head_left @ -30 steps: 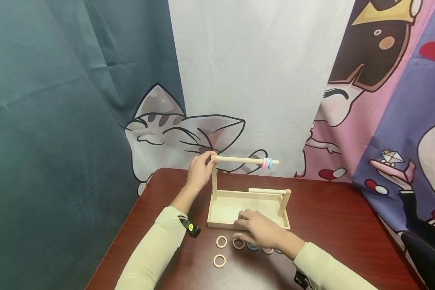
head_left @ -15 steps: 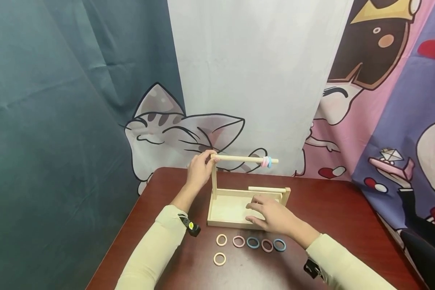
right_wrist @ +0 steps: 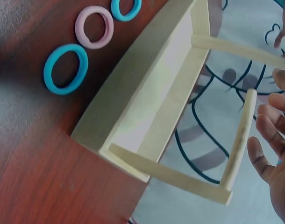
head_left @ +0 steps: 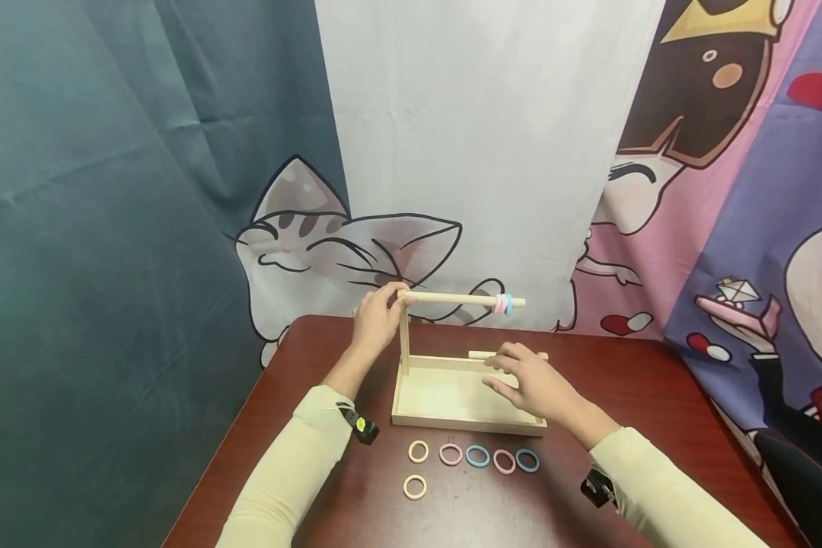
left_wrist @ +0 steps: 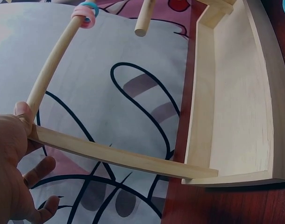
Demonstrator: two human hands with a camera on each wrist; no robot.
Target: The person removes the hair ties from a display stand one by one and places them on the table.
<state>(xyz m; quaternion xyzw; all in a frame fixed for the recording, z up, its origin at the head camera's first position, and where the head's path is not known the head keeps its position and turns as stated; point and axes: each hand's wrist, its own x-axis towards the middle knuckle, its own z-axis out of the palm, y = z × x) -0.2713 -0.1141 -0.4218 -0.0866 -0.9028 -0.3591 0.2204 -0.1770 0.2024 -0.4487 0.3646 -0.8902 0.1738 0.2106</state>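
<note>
1. I'm counting six loose rings lying on the table (head_left: 630, 411) in front of the wooden stand (head_left: 466, 425) — two cream rings (head_left: 415, 498), two pink rings (right_wrist: 80, 28) and two blue rings (right_wrist: 47, 70). Five are forming a row; one cream ring is sitting before it.
2. On the stand I'm counting one tray (head_left: 445, 392), one left post (left_wrist: 110, 151), one right post (right_wrist: 175, 179), one upper rod (head_left: 452, 298) and one lower rod (right_wrist: 238, 140).
3. Pink and blue bunched rings (left_wrist: 89, 17) are hanging around the upper rod near its free end, overlapping too much for me to count.
4. The left hand (head_left: 377, 320) is pinching the left post's top, where the upper rod is joining.
5. The right hand (head_left: 537, 384) is hovering near the lower rod, thumb and fingers apart, holding nothing — in the head view it's blocking the right post.
6. A patterned curtain (head_left: 493, 152) is hanging behind.
</note>
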